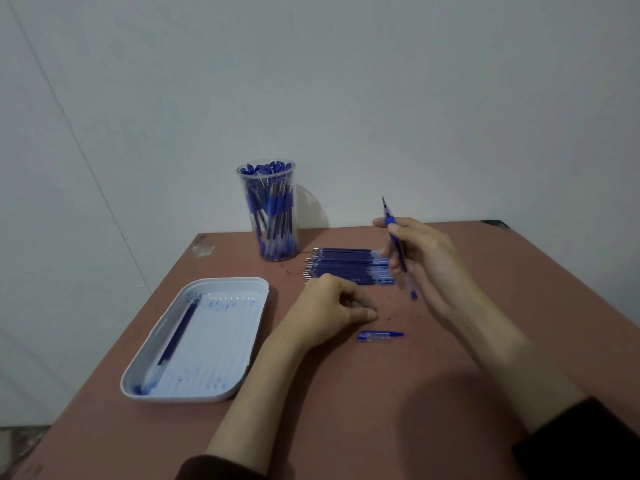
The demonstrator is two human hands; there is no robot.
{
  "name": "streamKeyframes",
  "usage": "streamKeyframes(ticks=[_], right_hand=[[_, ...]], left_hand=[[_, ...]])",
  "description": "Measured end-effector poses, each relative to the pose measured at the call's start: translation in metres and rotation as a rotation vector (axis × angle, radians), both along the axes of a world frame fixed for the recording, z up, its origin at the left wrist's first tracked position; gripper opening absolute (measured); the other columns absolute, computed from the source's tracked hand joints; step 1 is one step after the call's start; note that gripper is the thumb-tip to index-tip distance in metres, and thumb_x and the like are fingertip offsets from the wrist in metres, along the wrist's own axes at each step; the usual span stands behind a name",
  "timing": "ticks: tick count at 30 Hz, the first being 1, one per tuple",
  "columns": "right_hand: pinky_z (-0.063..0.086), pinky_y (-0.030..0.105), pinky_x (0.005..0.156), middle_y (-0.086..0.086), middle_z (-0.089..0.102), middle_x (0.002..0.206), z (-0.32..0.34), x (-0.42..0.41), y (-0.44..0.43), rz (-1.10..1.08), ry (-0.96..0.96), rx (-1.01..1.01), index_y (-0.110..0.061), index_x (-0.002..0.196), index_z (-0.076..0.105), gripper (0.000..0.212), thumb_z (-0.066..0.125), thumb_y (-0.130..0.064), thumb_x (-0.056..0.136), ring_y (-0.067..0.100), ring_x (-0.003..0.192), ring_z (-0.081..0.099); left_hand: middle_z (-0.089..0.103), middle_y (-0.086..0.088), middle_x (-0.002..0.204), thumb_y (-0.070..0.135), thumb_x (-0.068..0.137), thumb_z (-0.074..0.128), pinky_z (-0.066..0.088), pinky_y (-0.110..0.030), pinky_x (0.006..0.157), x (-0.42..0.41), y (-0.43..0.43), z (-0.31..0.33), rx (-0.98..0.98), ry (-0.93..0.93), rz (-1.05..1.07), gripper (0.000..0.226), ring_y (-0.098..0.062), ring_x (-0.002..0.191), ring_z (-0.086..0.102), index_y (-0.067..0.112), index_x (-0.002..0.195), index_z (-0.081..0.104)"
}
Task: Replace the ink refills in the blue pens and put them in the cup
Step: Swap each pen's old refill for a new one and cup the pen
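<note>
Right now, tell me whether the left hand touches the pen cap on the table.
Apart. The head view shows bare table between the left hand and the pen cap.

Right hand (427,261) grips uncapped pen (398,251), tip up; cap (380,336) on table (485,393); left hand (332,311) curled.
</note>
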State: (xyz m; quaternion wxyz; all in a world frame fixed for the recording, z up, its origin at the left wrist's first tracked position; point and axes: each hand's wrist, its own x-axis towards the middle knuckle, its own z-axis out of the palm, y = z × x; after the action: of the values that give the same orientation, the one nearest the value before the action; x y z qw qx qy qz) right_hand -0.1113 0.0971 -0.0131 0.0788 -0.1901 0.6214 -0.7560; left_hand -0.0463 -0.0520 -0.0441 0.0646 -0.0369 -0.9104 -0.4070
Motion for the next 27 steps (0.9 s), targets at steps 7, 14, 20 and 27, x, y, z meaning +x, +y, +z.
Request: streamKeyframes(ticks=[7, 14, 20, 27], right_hand=[[0.037, 0.024, 0.056, 0.0, 0.057, 0.061, -0.005, 0.002, -0.003, -0.077, 0.212, 0.3, -0.016, 0.094, 0.073, 0.015, 0.059, -0.012, 0.09, 0.009, 0.054, 0.045], [0.054, 0.041, 0.069, 0.002, 0.06, 0.064, -0.01, 0.005, -0.006, -0.044, 0.341, 0.489, -0.03, 0.085, 0.072, 0.017, 0.063, -0.015, 0.087, 0.015, 0.065, 0.057], [0.049, 0.036, 0.064, -0.003, 0.059, 0.058, -0.013, 0.005, -0.008, -0.053, 0.37, 0.501, -0.03, 0.085, 0.072, 0.016, 0.065, -0.016, 0.086, 0.014, 0.06, 0.054], [0.044, 0.021, 0.069, -0.009, 0.068, 0.074, -0.013, 0.006, -0.007, -0.136, 0.532, 0.679, -0.026, 0.098, 0.074, 0.015, 0.065, -0.024, 0.087, 0.007, 0.073, 0.059]], left_hand=[[0.071, -0.005, 0.079, 0.005, 0.083, 0.069, 0.05, -0.015, 0.064, -0.005, -0.006, 0.009, 0.866, 0.183, 0.268, 0.008, -0.008, 0.069, 0.063, 0.011, 0.088, 0.072], [0.071, -0.003, 0.073, -0.005, 0.083, 0.063, 0.053, -0.014, 0.065, -0.003, -0.01, 0.016, 1.23, 0.196, 0.261, 0.016, -0.01, 0.069, 0.068, 0.007, 0.091, 0.067], [0.072, -0.002, 0.074, -0.004, 0.083, 0.064, 0.054, -0.015, 0.068, -0.004, -0.009, 0.015, 1.193, 0.202, 0.215, 0.017, -0.01, 0.072, 0.069, 0.006, 0.097, 0.066], [0.073, 0.0, 0.08, -0.002, 0.08, 0.069, 0.055, -0.019, 0.075, -0.003, -0.007, 0.012, 0.942, 0.217, 0.226, 0.023, -0.01, 0.078, 0.069, 0.015, 0.095, 0.068]])
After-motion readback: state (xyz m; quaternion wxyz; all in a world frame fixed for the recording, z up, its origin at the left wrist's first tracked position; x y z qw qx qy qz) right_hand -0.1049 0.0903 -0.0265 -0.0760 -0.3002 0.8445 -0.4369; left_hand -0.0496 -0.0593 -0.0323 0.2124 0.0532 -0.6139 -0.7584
